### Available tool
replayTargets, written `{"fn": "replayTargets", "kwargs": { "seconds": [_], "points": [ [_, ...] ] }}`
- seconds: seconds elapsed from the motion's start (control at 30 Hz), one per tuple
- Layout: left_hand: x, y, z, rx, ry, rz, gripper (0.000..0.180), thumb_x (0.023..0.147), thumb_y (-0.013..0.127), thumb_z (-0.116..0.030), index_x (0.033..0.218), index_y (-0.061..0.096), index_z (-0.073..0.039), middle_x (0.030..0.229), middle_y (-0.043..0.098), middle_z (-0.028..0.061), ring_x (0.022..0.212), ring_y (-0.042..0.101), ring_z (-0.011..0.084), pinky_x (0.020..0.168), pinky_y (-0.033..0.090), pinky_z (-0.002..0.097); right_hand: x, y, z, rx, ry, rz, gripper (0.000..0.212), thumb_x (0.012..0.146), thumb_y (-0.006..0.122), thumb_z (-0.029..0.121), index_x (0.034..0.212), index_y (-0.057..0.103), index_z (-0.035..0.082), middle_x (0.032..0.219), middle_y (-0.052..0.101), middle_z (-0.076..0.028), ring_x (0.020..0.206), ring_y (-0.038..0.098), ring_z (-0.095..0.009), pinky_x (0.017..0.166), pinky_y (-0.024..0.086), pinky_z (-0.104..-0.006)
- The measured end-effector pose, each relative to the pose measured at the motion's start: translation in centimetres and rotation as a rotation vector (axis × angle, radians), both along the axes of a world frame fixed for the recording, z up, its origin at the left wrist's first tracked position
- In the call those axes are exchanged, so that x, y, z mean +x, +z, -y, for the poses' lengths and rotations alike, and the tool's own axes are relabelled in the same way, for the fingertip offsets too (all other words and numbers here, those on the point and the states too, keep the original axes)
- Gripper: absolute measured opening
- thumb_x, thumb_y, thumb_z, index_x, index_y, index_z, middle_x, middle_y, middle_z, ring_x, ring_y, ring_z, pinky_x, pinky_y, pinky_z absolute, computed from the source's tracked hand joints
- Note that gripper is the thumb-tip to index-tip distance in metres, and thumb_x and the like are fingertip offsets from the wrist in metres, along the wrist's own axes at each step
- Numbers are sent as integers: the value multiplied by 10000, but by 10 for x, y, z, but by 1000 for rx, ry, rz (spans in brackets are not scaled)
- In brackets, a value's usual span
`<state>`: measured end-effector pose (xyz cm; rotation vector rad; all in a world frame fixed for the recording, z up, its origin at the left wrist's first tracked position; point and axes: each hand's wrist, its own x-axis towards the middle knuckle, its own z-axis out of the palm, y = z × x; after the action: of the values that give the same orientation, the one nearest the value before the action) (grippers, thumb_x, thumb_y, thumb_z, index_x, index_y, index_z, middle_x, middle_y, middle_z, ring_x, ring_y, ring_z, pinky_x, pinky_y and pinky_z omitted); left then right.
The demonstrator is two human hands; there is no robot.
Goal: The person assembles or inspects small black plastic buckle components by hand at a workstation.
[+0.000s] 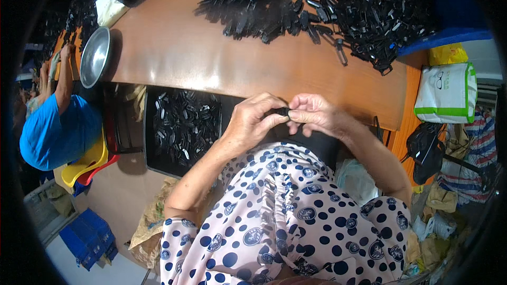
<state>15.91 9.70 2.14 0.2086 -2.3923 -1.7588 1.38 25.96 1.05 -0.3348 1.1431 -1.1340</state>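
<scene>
Both my hands meet at the table's near edge, over my lap. Between the fingertips of my left hand (256, 117) and my right hand (312, 115) is a small black plastic part (282, 111); its exact kind is too small to make out. Each hand pinches it with thumb and forefinger, and the other fingers of my right hand are loosely curled. To the left of my left arm, below table height, a black tray (149, 148) holds many small black plastic pieces (185, 121).
Heaps of black plastic parts (253, 5) cover the far side of the wooden table (174, 42). A metal bowl (95, 57) sits at its left end, near a person in blue (60, 132). A white-green bag (446, 92) hangs at the right. A blue crate (88, 237) stands lower left.
</scene>
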Motion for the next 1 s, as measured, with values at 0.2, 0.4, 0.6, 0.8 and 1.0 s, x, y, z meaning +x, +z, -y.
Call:
{"fn": "replayTargets", "kwargs": {
  "seconds": [0.2,0.4,0.6,0.8,1.0],
  "points": [
    [19,-19,7,606,210,-47,174,772,673,-46,946,664,-42,1381,381,147,1272,396,302,1039,339,411,26,11,31,-277,95,423,606,928,479,461,1372,307,85,1067,521,-114,845,622,-202,519,490,-204],
    [38,-10,11,866,338,-24,331,834,689,-302,992,658,-13,1390,398,133,1135,538,228,836,507,298,47,-8,60,-338,131,514,465,957,477,389,1292,390,78,1017,549,-111,815,629,-185,481,491,-191],
    [65,-14,24,755,563,-5,535,853,628,-451,1097,590,24,1244,492,83,729,532,53,636,459,185,76,-3,101,-279,98,99,303,973,465,314,971,514,15,774,601,-71,596,633,-125,444,481,-197],
    [70,3,66,-790,517,194,333,764,721,-209,1023,627,-22,1219,506,183,1089,505,321,915,420,410,27,26,54,-280,-186,-850,543,720,784,222,1138,518,0,1018,576,-151,797,609,-234,682,505,-330],
    [-70,15,24,-504,123,13,209,803,668,-71,999,611,-25,880,652,162,770,649,315,660,517,367,-75,13,-5,290,-267,-1750,281,844,635,164,1041,521,-2,947,526,-169,847,580,-332,702,504,-414]
  ]
}}
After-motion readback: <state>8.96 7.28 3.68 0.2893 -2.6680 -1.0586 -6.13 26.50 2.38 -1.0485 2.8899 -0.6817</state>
